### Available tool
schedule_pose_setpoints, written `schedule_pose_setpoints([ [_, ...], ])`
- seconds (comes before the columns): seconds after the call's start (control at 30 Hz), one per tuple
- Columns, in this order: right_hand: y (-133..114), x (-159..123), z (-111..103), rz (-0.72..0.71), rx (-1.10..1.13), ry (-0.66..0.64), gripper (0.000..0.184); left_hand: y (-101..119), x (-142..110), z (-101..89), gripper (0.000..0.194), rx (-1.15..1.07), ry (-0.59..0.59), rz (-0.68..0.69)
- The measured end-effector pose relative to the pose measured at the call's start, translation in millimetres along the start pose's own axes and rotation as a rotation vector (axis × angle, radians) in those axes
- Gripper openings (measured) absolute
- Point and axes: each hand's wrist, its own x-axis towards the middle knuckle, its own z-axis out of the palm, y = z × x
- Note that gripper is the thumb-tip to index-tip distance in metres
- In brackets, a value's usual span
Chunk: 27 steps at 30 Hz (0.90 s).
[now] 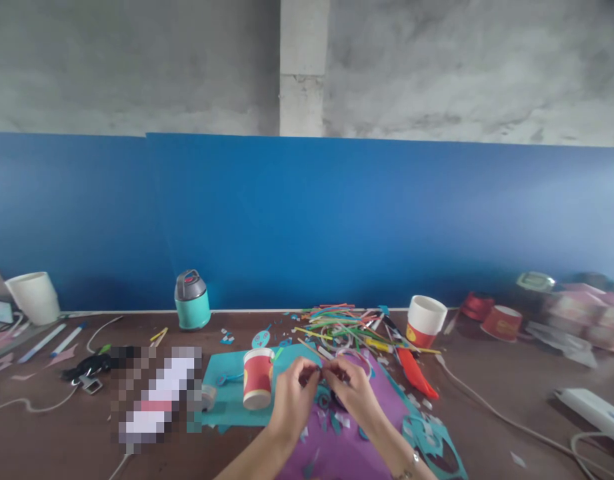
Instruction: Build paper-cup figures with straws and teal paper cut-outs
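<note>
- Above the purple sheet [359,460], the left hand [293,392] and right hand [354,383] met at the fingertips, thumbs and forefingers drawn close together. Whatever lay between them was too small and shadowed to make out, so it could not be told whether either one gripped something.
- Just below the fingers, a round teal piece [323,399] showed between the hands, over the purple sheet. Anything small dropped here would probably get lost among the paper scraps [335,424], because many were of like colour and size.
- Beside the left hand, a red-and-white paper cup [257,381] sat on the teal sheet [231,415]; whether it was upright or tilted could not be told. An outward swing of that hand could knock it, being light and so near.
- Beyond the fingertips, a heap of coloured strips [337,327] lay loosely crossed. A tug on one strip might drag others along, since they were tangled.
- Near the right forearm, a cut-out teal sheet [434,441] lay on the table [507,370]; a wrist drawn back carelessly could crease its thin edges.
- Farther right, a second cup [425,323] stood by the strips, likely to tip if the heap were pulled sideways.
</note>
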Motion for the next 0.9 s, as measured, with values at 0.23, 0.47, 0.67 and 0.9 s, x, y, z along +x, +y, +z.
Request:
schedule_pose_setpoints([
  [0.23, 12, 3, -3, 0.001, 0.081, -0.041, 0.032, 14, 9, -10.3, 0.02, 0.12, -0.15, 0.053],
  [0.47, 8, 8, -6, -0.019, 0.079, 0.173, 0.035, 15, 34, -75.6, 0.047, 0.921, 0.107, 0.045],
  [0.67, 5, 9, -7, 0.092, 0.127, 0.175, 0.032, -10, 23, -93.2, 0.054, 0.958, -0.095, -0.262],
  [0.9, -4, 17, -12, 0.189, 0.254, 0.252, 0.025, -1, 5, -61.0, 0.047, 0.831, 0.079, 0.067],
])
